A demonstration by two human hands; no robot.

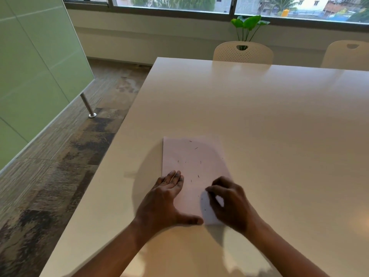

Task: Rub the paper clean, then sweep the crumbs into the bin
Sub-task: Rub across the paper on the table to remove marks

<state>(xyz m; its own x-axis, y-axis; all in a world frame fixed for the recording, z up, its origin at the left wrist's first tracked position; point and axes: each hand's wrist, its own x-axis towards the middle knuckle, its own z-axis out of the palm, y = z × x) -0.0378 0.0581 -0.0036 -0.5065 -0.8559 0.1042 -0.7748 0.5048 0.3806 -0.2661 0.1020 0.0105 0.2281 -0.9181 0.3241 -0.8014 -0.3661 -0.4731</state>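
We see soft daylight from the window [199, 5] far ahead of the hands; outdoors is washed pale at its right end. The table [259, 116] carries a dull sheen beyond the hands, with faint reflections of the chairs [242, 52]. A broad, soft shadow spreads around the left hand [165, 196] and over the paper [191, 156]; a darker one lies under the right hand [229, 200]. Both hands are smeared with blur. Left of them, the green panel [36, 66] leans with wide-angle distortion.
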